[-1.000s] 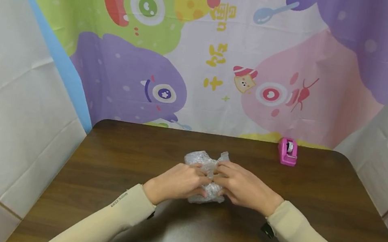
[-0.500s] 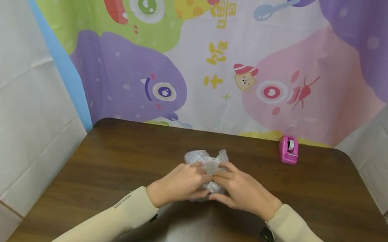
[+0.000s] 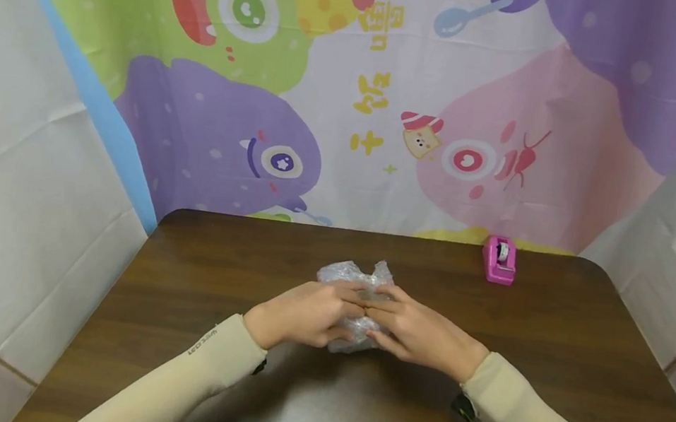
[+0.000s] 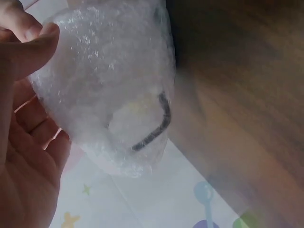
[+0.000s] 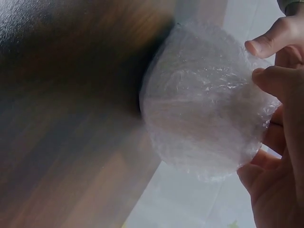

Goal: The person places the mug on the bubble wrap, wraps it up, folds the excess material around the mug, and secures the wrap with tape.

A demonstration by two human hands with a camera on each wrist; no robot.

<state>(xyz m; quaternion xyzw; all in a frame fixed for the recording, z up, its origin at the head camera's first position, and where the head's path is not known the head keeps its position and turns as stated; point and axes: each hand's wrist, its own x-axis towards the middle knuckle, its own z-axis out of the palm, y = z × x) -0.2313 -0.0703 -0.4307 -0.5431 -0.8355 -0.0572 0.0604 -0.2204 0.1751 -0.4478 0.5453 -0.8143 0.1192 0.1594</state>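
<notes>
A bundle in clear bubble wrap [image 3: 355, 327] stands on the wooden table, between both hands. Loose ends of the wrap stick up at its far side. Through the film the left wrist view shows a dark curved strip [image 4: 159, 128] and a faint yellowish patch; the rest of the content is hidden. My left hand [image 3: 312, 313] holds the bundle's top from the left, thumb toward me and fingers over the far side. From the right, my right hand [image 3: 427, 333] holds it likewise, fingertips meeting the left hand's on top. In the right wrist view the wrapped side [image 5: 204, 104] looks rounded.
A pink tape dispenser [image 3: 500, 261] with a roll in it stands near the table's [image 3: 196, 264] back right corner. Behind the table hangs a curtain [image 3: 373, 187] printed with cartoon monsters. Pale panels [image 3: 32, 149] flank the table.
Both hands stay on the wrapped bundle. Their thumbs came together in front of it half a second ago and are now apart. The fingers on top have shifted slightly.
</notes>
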